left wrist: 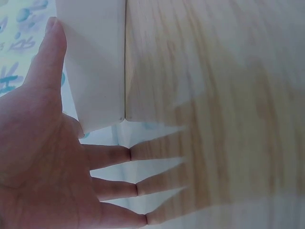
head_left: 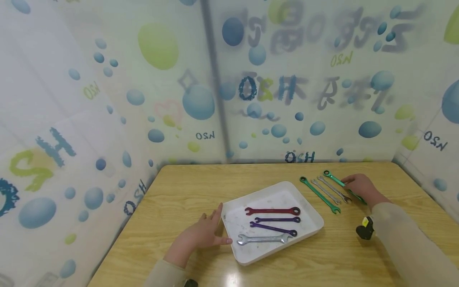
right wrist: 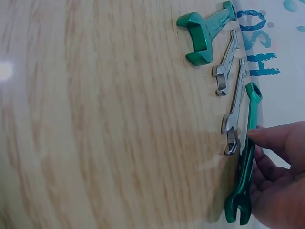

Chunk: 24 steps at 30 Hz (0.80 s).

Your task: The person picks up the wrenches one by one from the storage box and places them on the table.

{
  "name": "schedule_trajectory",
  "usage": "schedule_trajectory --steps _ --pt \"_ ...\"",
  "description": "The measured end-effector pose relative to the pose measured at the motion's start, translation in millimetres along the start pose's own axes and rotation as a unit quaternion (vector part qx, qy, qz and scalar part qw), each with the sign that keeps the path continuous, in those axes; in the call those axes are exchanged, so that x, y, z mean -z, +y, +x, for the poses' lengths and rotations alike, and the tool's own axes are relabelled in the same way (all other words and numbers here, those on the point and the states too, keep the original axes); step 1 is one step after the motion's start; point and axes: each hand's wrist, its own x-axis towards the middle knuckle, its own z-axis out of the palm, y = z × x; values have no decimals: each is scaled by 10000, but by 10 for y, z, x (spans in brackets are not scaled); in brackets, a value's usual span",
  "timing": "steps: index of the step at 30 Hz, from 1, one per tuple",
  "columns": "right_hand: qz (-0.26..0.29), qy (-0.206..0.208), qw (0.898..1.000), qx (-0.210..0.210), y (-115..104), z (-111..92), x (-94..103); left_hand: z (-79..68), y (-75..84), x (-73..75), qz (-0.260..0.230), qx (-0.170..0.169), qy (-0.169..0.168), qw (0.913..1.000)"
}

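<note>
Left hand (head_left: 204,234) sat spread against the white tray (head_left: 274,197), probably steadying it; right hand (head_left: 362,188) pinched a green ratcheting wrench (right wrist: 246,164) mid-shank.

The left hand (head_left: 205,232) splays, the right hand (head_left: 361,188) pinches.

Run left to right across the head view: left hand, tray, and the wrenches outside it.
Left hand → tray → left green wrench → left silver wrench → right silver wrench → right green wrench, held by the right hand.
</note>
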Motion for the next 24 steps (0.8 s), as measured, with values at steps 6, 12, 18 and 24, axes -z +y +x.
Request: schedule_trajectory --steps 6,12,18,24 --pt "-179 130 9997 105 -14 17 -26 -3 4 12 47 -22 -16 10000" --pt "-244 192 9994 153 14 25 -43 -1 5 15 43 -20 -12 10000" --pt "-209 214 9983 499 65 -21 -5 -7 9 18 2 6 -25 10000" --pt "-203 278 9969 711 129 -44 37 -2 7 4 21 24 0 10000"
